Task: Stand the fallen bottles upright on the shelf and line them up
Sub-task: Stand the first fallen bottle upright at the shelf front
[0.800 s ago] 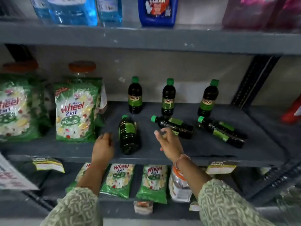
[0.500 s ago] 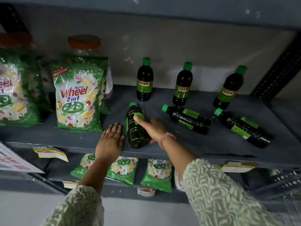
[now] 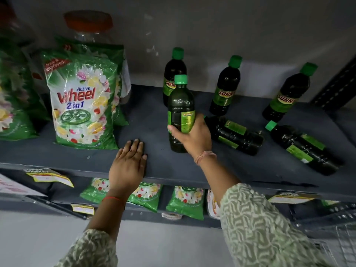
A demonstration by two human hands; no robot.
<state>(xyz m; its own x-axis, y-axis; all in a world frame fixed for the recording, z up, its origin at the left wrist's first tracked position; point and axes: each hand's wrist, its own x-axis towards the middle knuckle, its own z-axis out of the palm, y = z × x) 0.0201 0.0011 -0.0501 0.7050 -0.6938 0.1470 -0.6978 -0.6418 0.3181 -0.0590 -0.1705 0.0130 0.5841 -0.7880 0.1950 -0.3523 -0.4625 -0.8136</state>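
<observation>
One bottle (image 3: 180,112) now upright near the shelf (image 3: 154,162) front, lying on its side half a second ago; gripped round the lower body by the right hand (image 3: 194,138), fingers curled about the label. Left hand (image 3: 128,160) flat on the shelf edge, fingers together, as before. Two fallen bottles (image 3: 234,134) (image 3: 302,147) unmoved to the right. Three standing bottles (image 3: 174,74) (image 3: 226,85) (image 3: 289,93) unchanged along the back. Detergent bag (image 3: 81,99) at left.
</observation>
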